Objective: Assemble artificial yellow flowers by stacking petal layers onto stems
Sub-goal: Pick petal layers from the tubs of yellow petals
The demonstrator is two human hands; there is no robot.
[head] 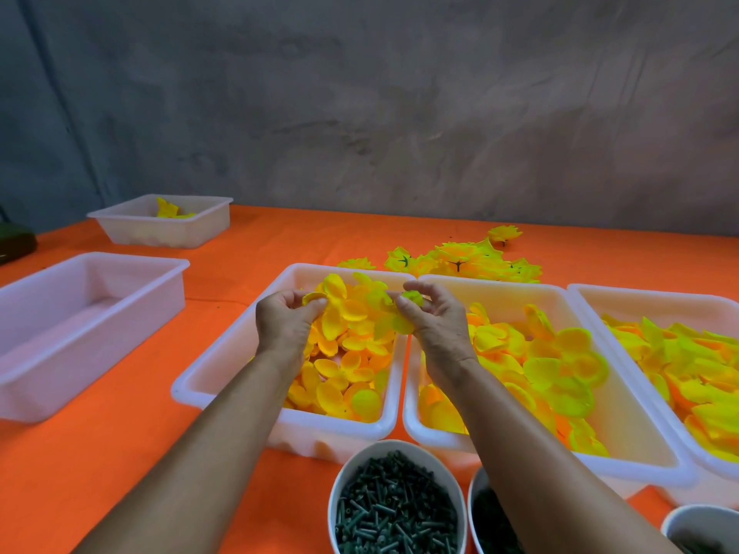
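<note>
Fingertips (320, 302) of the left hand (286, 321) pinched a small yellow petal layer (311, 297) at mid-frame, above the far end of the small-petal tray (224, 355). Just right of it, the right hand (434, 323) curled its thumb and fingers round a partly built flower (412, 298), a yellow-green tuft with more petals hanging below the fingers; whether a stem ran through it could not be told.

Done well, I judge, this step wanted the loose layer peeled off singly (these thin layers cling together), its centre hole lined up with the stem tip, then slid down flat against the layers already stacked, cupping the same way.

Left to right across the orange tabletop (120, 433): a large white tray (24, 377) at the left edge showed nothing inside, and a smaller white tub (160, 233) in the upper left held a yellow flower (167, 209). The small-petal tray under the hands was heaped with little round yellow petals. Touching its right side, a second tray (640, 461) held broader yellow-green petal layers, and a third tray (580, 291) at the right edge held more yellow petals. Behind these, finished flowers (468, 259) lay in a loose pile on the cloth. Along the bottom edge, a white bowl (340, 485) was full of dark green stem pegs (396, 509), and two more bowls to its right were mostly hidden by the right forearm.
</note>
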